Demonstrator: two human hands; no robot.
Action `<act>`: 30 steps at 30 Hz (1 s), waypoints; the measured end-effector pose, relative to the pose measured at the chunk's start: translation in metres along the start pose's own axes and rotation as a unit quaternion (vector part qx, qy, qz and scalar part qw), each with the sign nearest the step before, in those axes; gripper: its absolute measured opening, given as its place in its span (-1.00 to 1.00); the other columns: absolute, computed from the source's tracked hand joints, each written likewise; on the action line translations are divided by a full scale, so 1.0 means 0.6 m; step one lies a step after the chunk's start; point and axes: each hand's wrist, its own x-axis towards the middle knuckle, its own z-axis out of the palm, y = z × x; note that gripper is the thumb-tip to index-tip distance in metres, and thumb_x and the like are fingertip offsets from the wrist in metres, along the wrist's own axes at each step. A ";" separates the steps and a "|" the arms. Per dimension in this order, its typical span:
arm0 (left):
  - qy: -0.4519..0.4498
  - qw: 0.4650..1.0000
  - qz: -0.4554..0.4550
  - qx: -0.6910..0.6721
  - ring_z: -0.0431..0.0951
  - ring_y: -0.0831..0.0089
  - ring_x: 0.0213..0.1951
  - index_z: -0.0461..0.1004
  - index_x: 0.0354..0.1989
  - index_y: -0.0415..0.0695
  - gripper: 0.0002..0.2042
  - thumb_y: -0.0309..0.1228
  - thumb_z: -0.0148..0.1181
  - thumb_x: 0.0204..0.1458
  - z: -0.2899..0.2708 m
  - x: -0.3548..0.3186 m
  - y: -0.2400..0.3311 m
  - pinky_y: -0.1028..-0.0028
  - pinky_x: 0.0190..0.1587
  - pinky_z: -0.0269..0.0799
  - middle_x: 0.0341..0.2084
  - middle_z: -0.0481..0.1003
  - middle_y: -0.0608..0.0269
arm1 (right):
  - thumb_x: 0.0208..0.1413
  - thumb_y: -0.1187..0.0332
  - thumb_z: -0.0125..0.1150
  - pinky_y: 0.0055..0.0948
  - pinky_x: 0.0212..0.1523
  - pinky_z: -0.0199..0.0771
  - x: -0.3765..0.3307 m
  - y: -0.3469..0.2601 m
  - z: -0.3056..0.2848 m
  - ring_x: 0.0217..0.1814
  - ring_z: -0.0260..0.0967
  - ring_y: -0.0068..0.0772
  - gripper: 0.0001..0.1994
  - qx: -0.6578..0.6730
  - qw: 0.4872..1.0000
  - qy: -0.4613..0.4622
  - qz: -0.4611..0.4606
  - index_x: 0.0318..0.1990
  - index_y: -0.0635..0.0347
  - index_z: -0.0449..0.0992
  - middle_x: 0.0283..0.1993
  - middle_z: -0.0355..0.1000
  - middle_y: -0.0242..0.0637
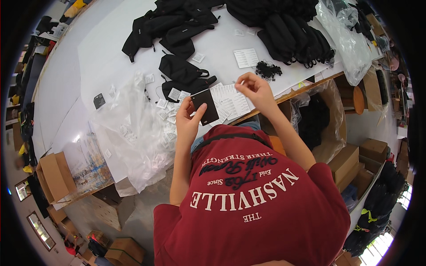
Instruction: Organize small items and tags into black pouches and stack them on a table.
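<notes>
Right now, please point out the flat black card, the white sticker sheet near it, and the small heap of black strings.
flat black card [205,106], head view, its middle.
white sticker sheet [232,101], head view, its printed face.
small heap of black strings [267,70], head view, its centre.

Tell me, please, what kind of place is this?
Probably a packing or finishing workshop for small bags. Piles of black pouches lie on a white worktable, with sticker sheets, clear plastic bags and cardboard boxes around. The left hand holds a black card.
</notes>
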 end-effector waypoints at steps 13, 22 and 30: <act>-0.001 0.960 0.138 0.244 0.45 0.48 -0.59 0.47 -0.29 -0.29 -0.85 -0.53 0.15 -0.05 0.040 -0.014 0.059 0.57 -0.55 0.34 -0.57 0.35 0.22 | -0.07 0.40 0.24 -0.54 -0.64 -0.12 -0.027 -0.076 0.082 -0.69 -0.17 -0.68 -0.89 -0.169 0.981 -0.007 -0.090 -0.41 0.24 0.51 -0.77 -0.08 -0.50; -0.025 0.971 0.113 0.207 0.45 0.45 -0.60 0.47 -0.29 -0.30 -0.84 -0.54 0.17 -0.06 0.033 -0.011 0.054 0.56 -0.53 0.33 -0.57 0.34 0.20 | -0.07 0.35 0.22 -0.44 -0.59 0.19 -0.031 -0.067 0.097 -0.63 0.23 -0.41 -0.91 -0.256 0.948 0.026 -0.188 -0.44 0.14 0.48 -0.66 0.27 -0.33; -0.025 0.946 0.145 0.290 0.42 0.46 -0.60 0.48 -0.26 -0.27 -0.82 -0.53 0.18 -0.07 0.027 -0.009 0.060 0.53 -0.54 0.31 -0.59 0.33 0.22 | -0.08 0.45 0.27 -0.59 -0.67 0.00 -0.031 -0.054 0.101 -0.70 0.01 -0.68 -0.92 -0.128 0.986 0.016 -0.108 -0.41 0.21 0.51 -0.72 0.20 -0.45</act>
